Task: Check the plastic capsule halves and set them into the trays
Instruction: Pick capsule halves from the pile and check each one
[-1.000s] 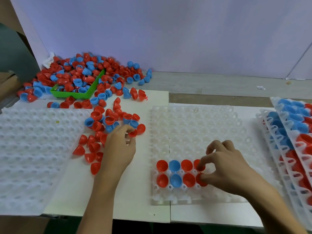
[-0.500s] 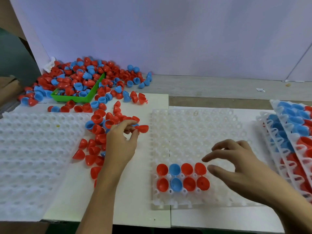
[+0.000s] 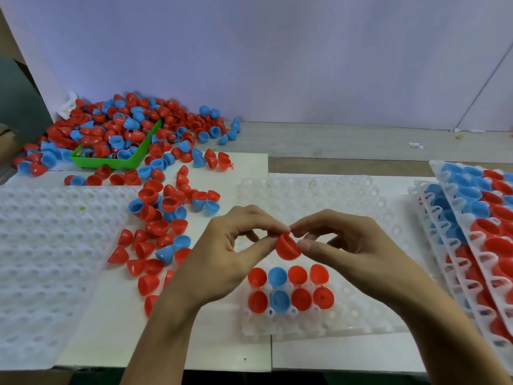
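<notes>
Both hands meet above the middle tray (image 3: 361,307): my left hand (image 3: 222,259) and right hand (image 3: 349,245) pinch one red capsule half (image 3: 287,247) between fingertips, its dome facing me. A moment ago the left was picking in the loose pile (image 3: 161,223) and the right hung free over the tray; now the piece is up for checking. Just below, eight seated halves (image 3: 290,290) fill two rows, six red and two blue. The next open pocket likely awaits it. Filled trays (image 3: 477,218) lean at the desk's right.
</notes>
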